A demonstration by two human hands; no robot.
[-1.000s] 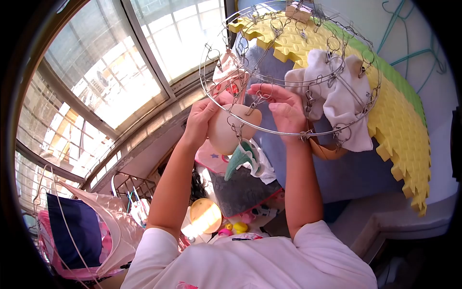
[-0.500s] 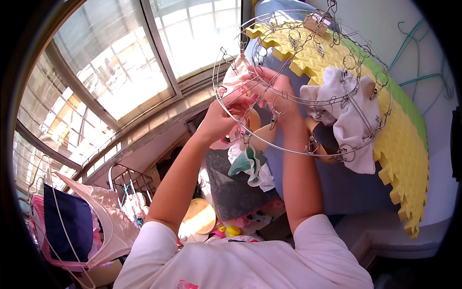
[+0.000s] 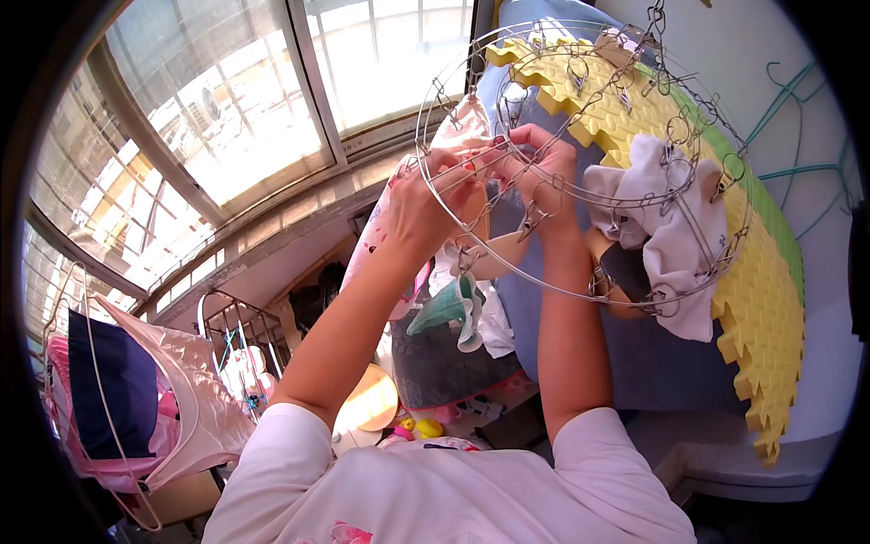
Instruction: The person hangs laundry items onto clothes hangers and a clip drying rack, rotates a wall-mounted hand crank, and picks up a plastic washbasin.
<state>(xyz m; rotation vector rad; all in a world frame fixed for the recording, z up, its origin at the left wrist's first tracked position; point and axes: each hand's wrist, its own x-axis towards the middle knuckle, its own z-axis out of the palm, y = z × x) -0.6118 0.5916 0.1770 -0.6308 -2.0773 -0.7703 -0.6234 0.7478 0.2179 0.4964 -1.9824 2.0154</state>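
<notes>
A round silver wire hanging rack (image 3: 521, 272) with metal clips hangs before the person. At its left side, the left hand (image 3: 426, 210) and right hand (image 3: 550, 177) nearly meet, fingers bent inward, just beside a pale pink cloth (image 3: 464, 125) hanging there; whether either grips cloth or clip cannot be told. A green-and-white cloth (image 3: 442, 308) hangs at the rack's near edge, crumpled white fabric (image 3: 654, 186) at its right.

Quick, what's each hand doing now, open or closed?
Left hand: curled beside the pale pink cloth; can't tell if it's holding anything.
Right hand: bent, close to the left; can't tell what, if anything, it holds.
</notes>
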